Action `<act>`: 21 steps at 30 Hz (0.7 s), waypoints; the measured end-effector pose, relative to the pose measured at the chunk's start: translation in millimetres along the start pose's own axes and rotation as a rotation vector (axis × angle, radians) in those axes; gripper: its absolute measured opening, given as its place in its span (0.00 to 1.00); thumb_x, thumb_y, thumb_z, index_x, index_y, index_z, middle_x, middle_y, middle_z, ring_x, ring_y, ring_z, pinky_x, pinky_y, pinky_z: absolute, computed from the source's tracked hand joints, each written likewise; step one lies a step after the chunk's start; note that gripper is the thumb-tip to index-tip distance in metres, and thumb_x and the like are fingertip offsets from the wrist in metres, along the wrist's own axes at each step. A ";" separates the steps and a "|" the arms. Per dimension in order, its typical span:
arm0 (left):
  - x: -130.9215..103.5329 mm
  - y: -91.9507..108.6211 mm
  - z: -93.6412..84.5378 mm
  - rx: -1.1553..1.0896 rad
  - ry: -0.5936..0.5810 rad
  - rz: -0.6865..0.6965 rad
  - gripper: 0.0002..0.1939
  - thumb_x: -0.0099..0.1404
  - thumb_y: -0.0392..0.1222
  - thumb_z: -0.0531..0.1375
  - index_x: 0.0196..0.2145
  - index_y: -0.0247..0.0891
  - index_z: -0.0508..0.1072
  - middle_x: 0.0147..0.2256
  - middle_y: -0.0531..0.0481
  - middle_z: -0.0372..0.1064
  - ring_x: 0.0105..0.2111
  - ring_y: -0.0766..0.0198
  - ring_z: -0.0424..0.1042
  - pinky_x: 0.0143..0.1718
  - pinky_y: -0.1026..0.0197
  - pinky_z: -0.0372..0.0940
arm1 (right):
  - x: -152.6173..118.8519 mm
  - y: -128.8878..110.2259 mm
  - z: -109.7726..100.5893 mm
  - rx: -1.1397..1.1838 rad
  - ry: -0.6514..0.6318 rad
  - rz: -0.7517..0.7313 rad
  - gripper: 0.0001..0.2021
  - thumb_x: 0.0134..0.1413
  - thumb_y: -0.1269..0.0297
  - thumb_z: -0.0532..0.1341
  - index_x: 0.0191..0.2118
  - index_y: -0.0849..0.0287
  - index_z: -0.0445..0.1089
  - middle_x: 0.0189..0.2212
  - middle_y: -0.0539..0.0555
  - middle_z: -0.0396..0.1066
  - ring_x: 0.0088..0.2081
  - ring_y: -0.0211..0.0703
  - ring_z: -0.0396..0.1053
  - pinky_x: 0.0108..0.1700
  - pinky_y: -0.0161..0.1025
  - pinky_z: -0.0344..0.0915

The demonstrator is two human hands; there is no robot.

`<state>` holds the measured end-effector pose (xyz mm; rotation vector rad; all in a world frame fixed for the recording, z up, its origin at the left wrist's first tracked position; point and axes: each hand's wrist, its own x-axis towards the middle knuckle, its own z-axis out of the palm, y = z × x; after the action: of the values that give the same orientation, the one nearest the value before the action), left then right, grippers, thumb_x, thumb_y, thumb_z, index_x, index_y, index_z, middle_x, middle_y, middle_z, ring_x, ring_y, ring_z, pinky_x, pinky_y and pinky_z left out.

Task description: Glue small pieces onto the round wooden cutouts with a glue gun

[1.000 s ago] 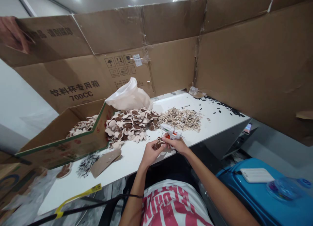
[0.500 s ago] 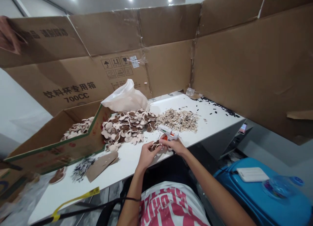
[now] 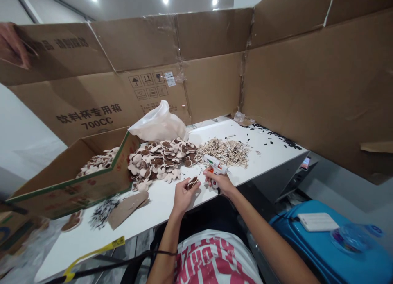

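My left hand [image 3: 183, 197] pinches a small brown piece [image 3: 193, 182], seemingly felt, with a pale edge or strip on it. In my right hand [image 3: 224, 184] is a white hot glue gun [image 3: 216, 164] with orange parts; its handle is partly hidden by the fingers. The two hands are a short way apart over the table's front edge. Just beyond them spreads a heap of brown and cream flower-like felt pieces [image 3: 159, 159]. Beside it, behind the glue gun, lies a pile of thin cream strips [image 3: 225, 150].
A tall cardboard sheet [image 3: 211, 79] walls the table [image 3: 260, 161]. At left stand an open carton [image 3: 70, 198], brown card [image 3: 127, 210] and dark strips [image 3: 102, 214]. A white bag [image 3: 159, 124] sits behind. Another person's hand [image 3: 12, 44] shows upper left. A blue case [image 3: 325, 255] stands right.
My hands have drawn apart. The left moved slightly left with the brown piece, and the glue gun shifted a little right, away from it.
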<state>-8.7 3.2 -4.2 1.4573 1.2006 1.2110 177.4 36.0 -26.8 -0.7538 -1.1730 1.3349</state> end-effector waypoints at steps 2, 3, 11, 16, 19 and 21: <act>0.2 -0.3 -0.5 0.012 0.006 0.002 0.22 0.56 0.57 0.72 0.24 0.34 0.75 0.22 0.54 0.64 0.24 0.67 0.62 0.26 0.63 0.57 | 0.2 0.3 -0.2 0.005 0.004 0.004 0.21 0.54 0.43 0.74 0.34 0.57 0.73 0.25 0.51 0.71 0.21 0.40 0.66 0.24 0.33 0.62; 0.2 -0.4 -0.7 0.016 0.011 0.002 0.22 0.56 0.57 0.72 0.24 0.34 0.75 0.22 0.53 0.64 0.24 0.67 0.62 0.26 0.63 0.58 | 0.2 0.3 -0.3 0.009 0.005 0.005 0.21 0.54 0.44 0.74 0.34 0.57 0.73 0.25 0.51 0.71 0.21 0.40 0.66 0.24 0.33 0.62; 0.2 0.7 -0.4 0.038 0.102 -0.044 0.23 0.62 0.60 0.68 0.33 0.33 0.79 0.30 0.46 0.75 0.30 0.62 0.71 0.33 0.61 0.64 | -1.5 -2.5 1.7 -0.002 0.033 -0.004 0.21 0.53 0.43 0.74 0.34 0.57 0.73 0.24 0.52 0.71 0.21 0.40 0.66 0.23 0.34 0.62; 1.1 -1.5 -0.2 0.016 0.166 -0.033 0.18 0.63 0.55 0.66 0.34 0.35 0.76 0.30 0.49 0.73 0.30 0.63 0.70 0.35 0.61 0.64 | -1.9 -1.4 1.4 -0.008 0.036 -0.015 0.20 0.53 0.45 0.73 0.34 0.57 0.73 0.25 0.52 0.72 0.21 0.41 0.66 0.23 0.34 0.61; 1.3 -1.9 0.4 0.022 0.173 -0.035 0.14 0.61 0.51 0.67 0.35 0.36 0.74 0.30 0.50 0.72 0.31 0.63 0.70 0.35 0.61 0.64 | -1.7 -0.4 1.1 -0.031 0.055 -0.001 0.21 0.53 0.43 0.73 0.34 0.57 0.72 0.25 0.52 0.72 0.21 0.42 0.66 0.24 0.35 0.61; 1.2 -2.1 0.9 0.020 0.173 -0.018 0.13 0.60 0.49 0.67 0.35 0.37 0.73 0.31 0.51 0.72 0.31 0.63 0.70 0.35 0.62 0.64 | -1.8 0.0 1.1 -0.032 0.056 0.005 0.22 0.52 0.42 0.74 0.34 0.57 0.72 0.25 0.53 0.72 0.21 0.42 0.66 0.24 0.36 0.62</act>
<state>-8.0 4.7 -6.2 1.3753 1.3426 1.3375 176.7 34.0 -26.9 -0.8125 -1.1508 1.2945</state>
